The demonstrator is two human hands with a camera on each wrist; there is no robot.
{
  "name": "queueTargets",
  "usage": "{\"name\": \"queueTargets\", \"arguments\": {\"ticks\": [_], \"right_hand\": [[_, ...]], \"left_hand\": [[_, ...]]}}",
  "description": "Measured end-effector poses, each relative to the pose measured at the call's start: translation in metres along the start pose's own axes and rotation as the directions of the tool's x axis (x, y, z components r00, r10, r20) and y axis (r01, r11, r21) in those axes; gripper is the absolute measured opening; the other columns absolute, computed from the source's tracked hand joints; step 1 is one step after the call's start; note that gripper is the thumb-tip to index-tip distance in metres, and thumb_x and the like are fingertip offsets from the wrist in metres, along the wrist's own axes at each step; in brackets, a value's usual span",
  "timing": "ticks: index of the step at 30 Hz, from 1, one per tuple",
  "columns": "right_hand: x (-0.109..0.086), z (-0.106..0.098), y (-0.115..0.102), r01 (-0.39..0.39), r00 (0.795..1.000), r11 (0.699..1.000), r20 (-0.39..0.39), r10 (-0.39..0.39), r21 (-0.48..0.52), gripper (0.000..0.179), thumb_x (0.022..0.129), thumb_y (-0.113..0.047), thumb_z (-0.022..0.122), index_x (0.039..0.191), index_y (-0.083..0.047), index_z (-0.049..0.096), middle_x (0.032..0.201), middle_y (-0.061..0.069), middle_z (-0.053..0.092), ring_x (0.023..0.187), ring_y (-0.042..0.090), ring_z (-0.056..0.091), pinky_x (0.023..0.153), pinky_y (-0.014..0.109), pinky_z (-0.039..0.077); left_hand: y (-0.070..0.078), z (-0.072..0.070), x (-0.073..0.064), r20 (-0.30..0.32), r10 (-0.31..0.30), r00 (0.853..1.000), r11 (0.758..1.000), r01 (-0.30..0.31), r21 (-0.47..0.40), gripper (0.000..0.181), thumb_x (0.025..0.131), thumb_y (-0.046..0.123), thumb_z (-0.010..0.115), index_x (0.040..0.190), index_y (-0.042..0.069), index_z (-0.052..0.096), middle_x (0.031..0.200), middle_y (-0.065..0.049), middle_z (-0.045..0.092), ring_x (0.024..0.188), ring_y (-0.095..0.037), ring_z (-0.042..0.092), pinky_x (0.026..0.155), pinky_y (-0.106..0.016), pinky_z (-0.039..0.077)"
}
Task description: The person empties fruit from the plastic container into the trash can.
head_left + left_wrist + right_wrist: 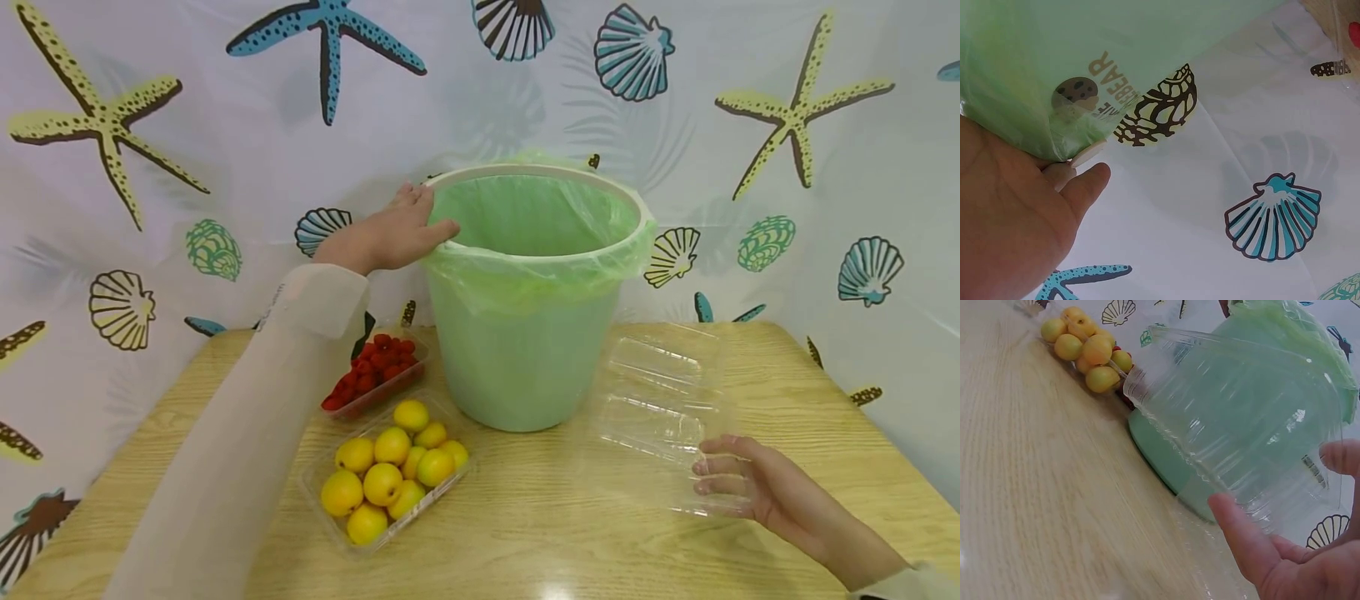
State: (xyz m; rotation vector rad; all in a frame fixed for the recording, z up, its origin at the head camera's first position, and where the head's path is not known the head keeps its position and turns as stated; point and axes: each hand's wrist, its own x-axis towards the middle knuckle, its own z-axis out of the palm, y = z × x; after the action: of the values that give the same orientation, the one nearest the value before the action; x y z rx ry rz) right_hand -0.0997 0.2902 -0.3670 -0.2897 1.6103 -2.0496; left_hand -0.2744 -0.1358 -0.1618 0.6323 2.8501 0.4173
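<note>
- My right hand [765,483] grips the near edge of a clear plastic container [656,425], thumb to one side of it and fingers to the other.
- From that hand the clear plastic container stretches towards 11 o'clock, its ridged, see-through panels lying just right of the bin.
- My left hand [390,233] rests on the white rim [532,258] of a green bin [517,350], at about 10 o'clock on its mouth; my thumb is straight, but I cannot tell whether the other fingers curl round the edge.
- From my left hand the clear plastic container is well apart, at 4 o'clock, past the bin.
- A thin yellow-green liner [532,282] folds over the rim and hangs outside.
- At 6 o'clock from my left hand, red berries [378,367] sit in a clear punnet [390,385] beside the bin.
- Farther along 6 o'clock, round yellow fruits [382,483] fill a clear tray [427,500], which is at 9 o'clock from my right hand.
- All this is over a wood-grain table [555,517], with a seashell-and-starfish sheet [450,100] behind at 12 o'clock.
</note>
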Motion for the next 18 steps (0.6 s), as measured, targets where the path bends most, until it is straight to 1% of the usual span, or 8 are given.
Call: {"name": "queueTargets", "arguments": {"ticks": [5,10,13,16,18], "right_hand": [[0.003,0.005,0.013,-0.017,1.0,1.0,0.024,0.018,-0.011,0.041,0.106,-0.023,0.018,0.119,-0.024,0.057,0.117,-0.001,0.06,0.107,0.016,0.063,0.09,0.034,0.053],[0.004,0.011,0.022,-0.05,0.999,0.999,0.007,0.05,0.007,0.037,0.106,-0.023,0.021,0.119,-0.023,0.055,0.118,0.0,0.059,0.108,0.016,0.063,0.09,0.036,0.053],[0.005,0.013,0.027,-0.065,0.998,0.998,0.001,0.065,0.014,0.036,0.106,-0.024,0.022,0.125,-0.018,0.052,0.119,0.0,0.058,0.109,0.017,0.062,0.09,0.038,0.053],[0.007,0.015,0.033,-0.085,0.996,0.996,-0.019,0.085,0.006,0.037,0.105,-0.025,0.023,0.131,-0.01,0.045,0.118,0.002,0.058,0.11,0.017,0.061,0.092,0.04,0.052],[0.008,0.017,0.037,-0.093,0.995,0.996,-0.032,0.093,-0.001,0.037,0.105,-0.025,0.024,0.132,-0.007,0.041,0.116,0.002,0.058,0.109,0.017,0.061,0.092,0.042,0.052]], "left_hand": [[-0.001,0.0,-0.001,-0.008,0.001,1.0,1.0,-0.001,-0.004,0.077,0.101,0.047,0.024,0.149,0.0,-0.014,0.158,-0.016,-0.019,0.145,-0.028,-0.023,0.119,-0.047,-0.005],[-0.002,0.0,-0.001,-0.011,0.004,1.0,1.0,-0.004,-0.007,0.077,0.101,0.047,0.024,0.15,0.001,-0.014,0.158,-0.016,-0.018,0.145,-0.028,-0.023,0.119,-0.048,-0.004],[-0.002,0.0,0.0,-0.006,0.006,1.0,1.0,-0.006,-0.009,0.077,0.101,0.047,0.024,0.15,0.001,-0.014,0.158,-0.016,-0.018,0.145,-0.028,-0.023,0.119,-0.048,-0.004],[-0.002,0.0,0.001,-0.005,0.008,1.0,1.0,-0.009,-0.009,0.077,0.101,0.047,0.023,0.15,0.0,-0.014,0.158,-0.016,-0.018,0.145,-0.028,-0.023,0.119,-0.047,-0.004],[-0.001,0.0,0.001,-0.006,0.01,1.0,1.0,-0.01,-0.008,0.077,0.101,0.047,0.023,0.15,0.0,-0.014,0.158,-0.016,-0.018,0.145,-0.028,-0.023,0.119,-0.047,-0.004]]}}
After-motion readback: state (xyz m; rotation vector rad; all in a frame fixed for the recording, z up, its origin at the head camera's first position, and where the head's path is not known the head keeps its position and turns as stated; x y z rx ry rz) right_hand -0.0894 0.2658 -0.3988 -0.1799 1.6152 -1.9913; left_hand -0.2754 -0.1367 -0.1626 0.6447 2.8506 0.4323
